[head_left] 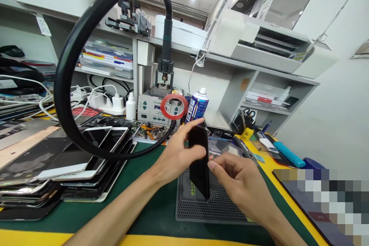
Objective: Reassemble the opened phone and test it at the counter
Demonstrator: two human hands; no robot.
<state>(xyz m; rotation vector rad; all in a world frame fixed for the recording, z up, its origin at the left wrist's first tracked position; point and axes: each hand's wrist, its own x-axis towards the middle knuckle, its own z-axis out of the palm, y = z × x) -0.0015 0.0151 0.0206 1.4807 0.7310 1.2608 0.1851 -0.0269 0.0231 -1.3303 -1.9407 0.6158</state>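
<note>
A dark smartphone (198, 177) stands on edge over the black textured mat (213, 213), its side edge turned toward my right hand. My left hand (177, 155) grips it, with the thumb across the dark face and the fingers behind the upper part. At the phone's right edge, my right hand (240, 177) has thumb and forefinger pinched together; whatever may be between those fingertips is too small to make out. Partly hidden behind the phone, a dark flat piece with green lettering (192, 188) lies on the mat.
Stacked phones and tablets (95, 173) fill the left. A black hose (62, 84) loops over the bench, down to the grey repair station (150, 107). Behind the phone are a red tape roll (165, 107), a blue spray can (197, 105) and a parts tray (141, 134).
</note>
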